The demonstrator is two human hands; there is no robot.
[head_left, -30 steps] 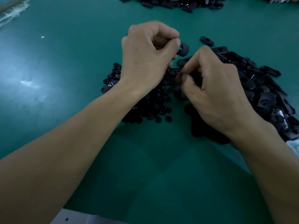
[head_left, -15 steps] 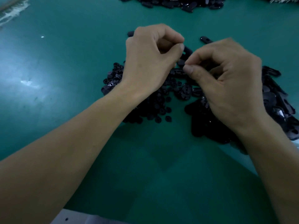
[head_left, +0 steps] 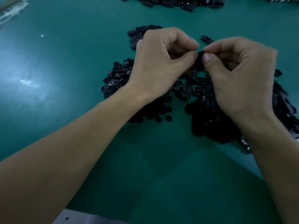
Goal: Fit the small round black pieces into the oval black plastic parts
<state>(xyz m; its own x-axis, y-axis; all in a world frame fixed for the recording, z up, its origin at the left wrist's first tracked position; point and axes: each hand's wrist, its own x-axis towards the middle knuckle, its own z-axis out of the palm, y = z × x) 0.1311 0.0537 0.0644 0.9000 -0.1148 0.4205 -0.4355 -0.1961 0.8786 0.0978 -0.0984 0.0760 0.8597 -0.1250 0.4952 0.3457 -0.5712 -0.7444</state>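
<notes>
- Both hands meet above the middle of the worktop point(head_left: 68, 120). The left hand point(head_left: 163, 62) and the right hand point(head_left: 239, 75) have curled fingers, and each pinches one oval part point(head_left: 200, 58) from its own side with thumb and forefinger.
- Whether a round piece sits under the right thumb cannot be told, because the fingertips hide the seat.
- Loose round pieces point(head_left: 116, 78) lie heaped beneath the left wrist. Loose oval parts point(head_left: 208, 117) lie heaped beneath the right hand, toward the right edge. A further heap point(head_left: 178, 3) lies at the far edge.
- Risk: a round piece pressed in at a tilt would likely jam or spring out. If it fell into either heap, black on black, it would be hard to find.
- Risk: the wrists hang low over the heaps and could sweep the two stocks together.
</notes>
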